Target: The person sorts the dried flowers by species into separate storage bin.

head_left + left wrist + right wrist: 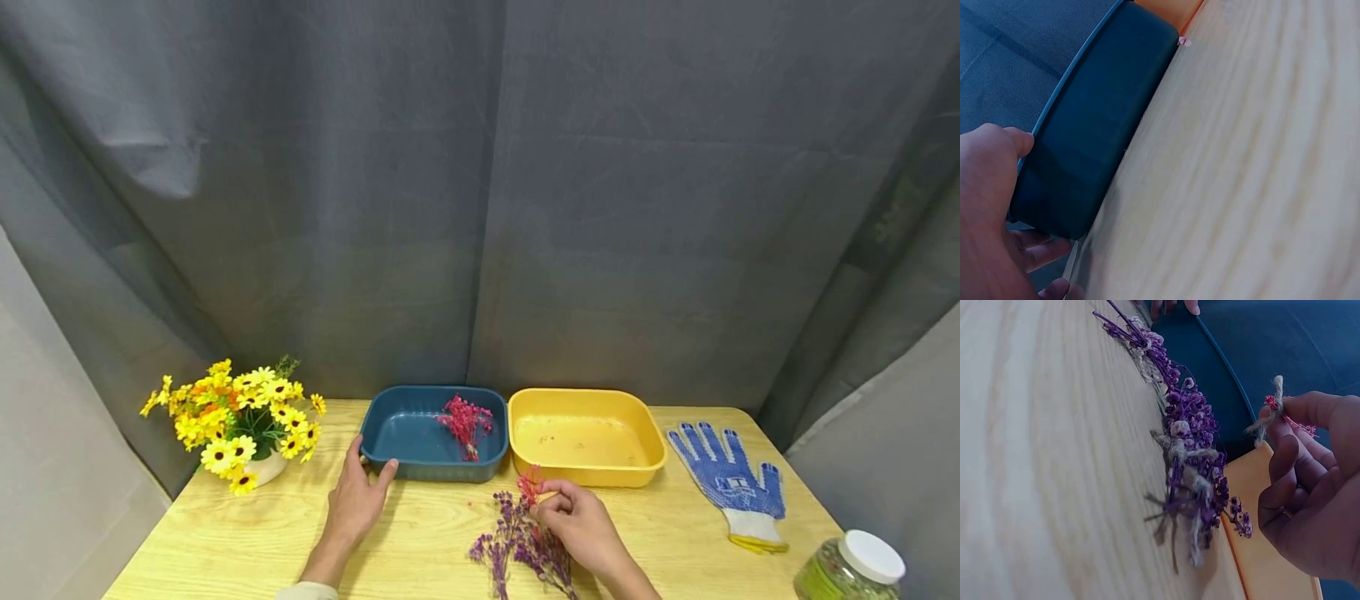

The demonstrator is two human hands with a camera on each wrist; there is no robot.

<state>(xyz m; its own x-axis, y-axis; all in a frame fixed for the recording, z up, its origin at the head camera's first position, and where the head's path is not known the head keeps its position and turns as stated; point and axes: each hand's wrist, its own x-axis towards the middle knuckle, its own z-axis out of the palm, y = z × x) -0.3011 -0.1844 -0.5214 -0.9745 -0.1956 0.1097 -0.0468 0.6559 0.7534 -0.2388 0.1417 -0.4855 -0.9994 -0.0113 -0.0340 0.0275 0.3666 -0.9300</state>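
Observation:
My left hand (356, 500) grips the near left corner of a dark blue plastic basin (435, 470), thumb at the front rim and fingers around the side. In the left wrist view, fingertips show at the basin's lower end. A bunch of pinkish-red dried flowers (465, 421) lies in the basin's right part. My right hand (581, 521) pinches a small red dried flower bunch (529, 483), bound with twine (1279, 394), near the basins' front edges. Below it, purple dried flower bunches (510, 533) tied with twine lie on the wooden table (427, 542).
Right beside the blue basin stands a yellow basin (585, 477) with small crumbs on its floor. A blue-and-white work glove (731, 483) lies to the right, and a white-lidded jar (851, 571) stands at the near right. Yellow flowers (240, 417) in a white pot (266, 469) occupy the left.

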